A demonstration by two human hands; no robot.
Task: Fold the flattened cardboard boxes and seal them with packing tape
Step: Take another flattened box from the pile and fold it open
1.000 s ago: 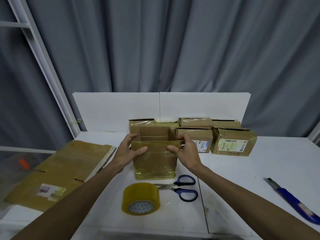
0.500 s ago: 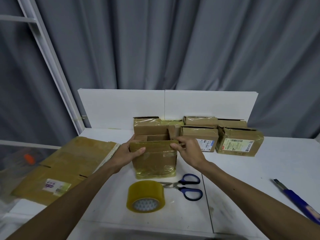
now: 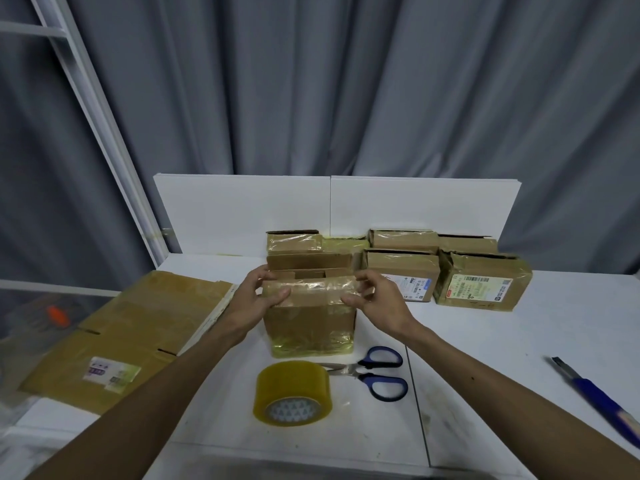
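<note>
The white table (image 3: 519, 341) runs before me with two upright white boards (image 3: 242, 209) at its far edge; behind hang grey pleated curtains (image 3: 346, 98), and a slanted white metal post (image 3: 86, 109) rises on the left. The small brown cardboard box (image 3: 310, 327) stands upright at the middle of the table, just beyond the roll of clear yellowish packing tape (image 3: 292, 393); its skin is glossy with old tape, yellowed along the base, and its top is open, the near flap bent inward. My left hand (image 3: 254, 299) grips that flap's left corner, thumb on the front, fingers curled behind; my right hand (image 3: 377, 303) pinches the right corner likewise. Blue-handled scissors (image 3: 374, 372) lie right of the roll; a pile of flattened brown cardboard (image 3: 138, 323) lies on the left.
</note>
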